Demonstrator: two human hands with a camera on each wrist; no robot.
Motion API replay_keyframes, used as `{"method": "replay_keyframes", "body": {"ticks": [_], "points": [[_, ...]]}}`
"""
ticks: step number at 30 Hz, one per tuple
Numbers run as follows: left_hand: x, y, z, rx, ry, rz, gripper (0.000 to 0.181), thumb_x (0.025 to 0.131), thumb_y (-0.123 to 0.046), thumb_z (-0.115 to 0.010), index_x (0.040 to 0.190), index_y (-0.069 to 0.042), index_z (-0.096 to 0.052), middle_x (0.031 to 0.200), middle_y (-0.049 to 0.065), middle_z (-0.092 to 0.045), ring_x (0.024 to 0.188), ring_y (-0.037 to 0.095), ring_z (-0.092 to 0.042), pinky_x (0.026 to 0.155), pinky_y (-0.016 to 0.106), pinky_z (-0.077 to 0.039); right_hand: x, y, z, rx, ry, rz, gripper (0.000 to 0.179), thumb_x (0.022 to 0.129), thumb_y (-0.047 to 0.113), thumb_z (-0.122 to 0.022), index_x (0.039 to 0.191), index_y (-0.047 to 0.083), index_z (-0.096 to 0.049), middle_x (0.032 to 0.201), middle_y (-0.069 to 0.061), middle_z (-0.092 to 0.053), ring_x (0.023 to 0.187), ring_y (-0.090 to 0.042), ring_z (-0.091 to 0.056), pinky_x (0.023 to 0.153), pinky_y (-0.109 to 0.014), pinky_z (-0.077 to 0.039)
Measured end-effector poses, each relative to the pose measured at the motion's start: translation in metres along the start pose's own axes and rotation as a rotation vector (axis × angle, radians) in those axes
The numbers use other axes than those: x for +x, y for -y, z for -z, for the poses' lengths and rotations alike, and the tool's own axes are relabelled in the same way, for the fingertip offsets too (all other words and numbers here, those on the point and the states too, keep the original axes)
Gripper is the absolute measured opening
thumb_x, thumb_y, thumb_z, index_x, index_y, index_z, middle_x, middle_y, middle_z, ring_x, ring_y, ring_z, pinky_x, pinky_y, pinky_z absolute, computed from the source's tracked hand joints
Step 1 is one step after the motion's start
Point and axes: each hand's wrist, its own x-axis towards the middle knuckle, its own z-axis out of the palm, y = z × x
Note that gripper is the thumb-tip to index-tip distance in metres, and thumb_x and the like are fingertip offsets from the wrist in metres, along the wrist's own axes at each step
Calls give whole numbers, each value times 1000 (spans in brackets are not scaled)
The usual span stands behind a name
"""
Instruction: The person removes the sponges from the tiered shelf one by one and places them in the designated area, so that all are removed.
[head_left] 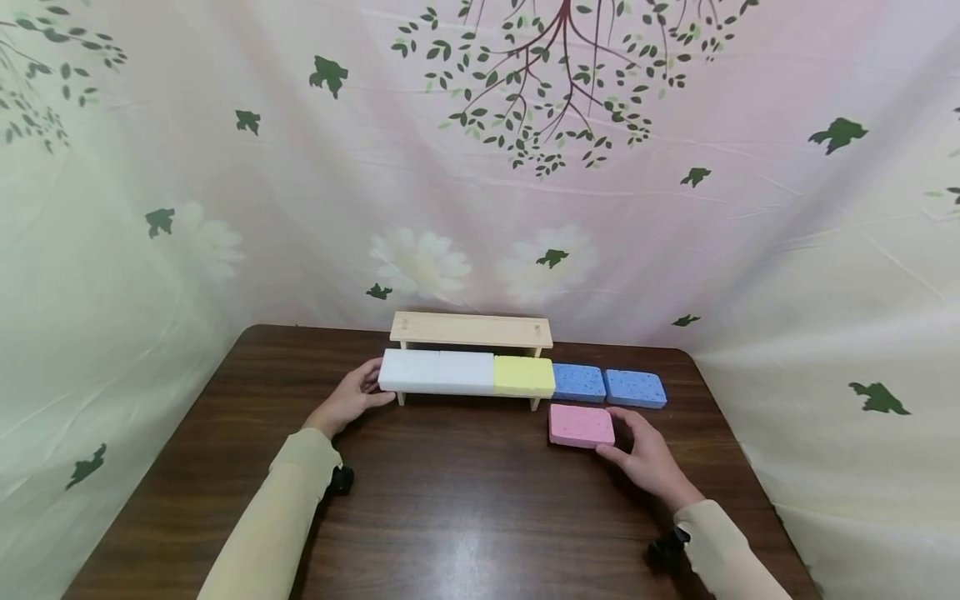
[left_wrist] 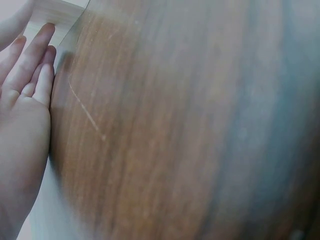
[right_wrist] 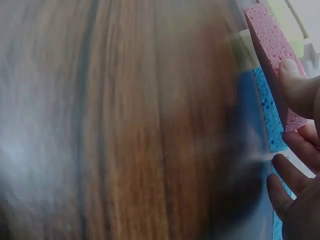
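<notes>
My right hand pinches a pink sponge at its right end, the thumb in front and fingers behind. In the right wrist view the thumb presses on the porous side of the pink sponge. At the left end of a wooden two-step rack, my left hand rests beside two white sponges, which lie end to end on the front step. Its fingers stretch out straight near the pale wood in the left wrist view. Right of the white sponges, a yellow sponge completes that row.
Two blue sponges, one nearer the rack and one farther right, lie on the dark wooden table. The rack's back step holds nothing. A printed cloth hangs behind the table and along its sides.
</notes>
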Motion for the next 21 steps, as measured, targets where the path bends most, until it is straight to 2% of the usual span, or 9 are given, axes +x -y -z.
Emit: {"method": "replay_keyframes", "body": {"ticks": [3,10,21], "points": [[0,-2,-1,-7,1,5,83,96,-9,-78,163,0,-30,159,27,-45,149,42,-41,126,58,-27,4,-6,0,-26,13,-20,74,93,33,-83,151,4,-49,149,-22,-54,135,-44,-53,111,-66,-45],[-1,-3,-1,4,-4,12,83,95,-10,-78,163,-1,-31,159,26,-46,149,42,-42,126,59,-28,14,-18,0,-118,39,7,73,93,31,-82,152,2,-48,148,-25,-54,135,-45,-52,112,-69,-43],[0,0,-2,17,-8,24,82,95,-12,-80,162,-5,-34,159,23,-48,149,40,-42,126,57,-28,23,-20,2,-158,74,23,73,91,26,-85,150,2,-50,150,-26,-52,138,-47,-47,114,-70,-38]]}}
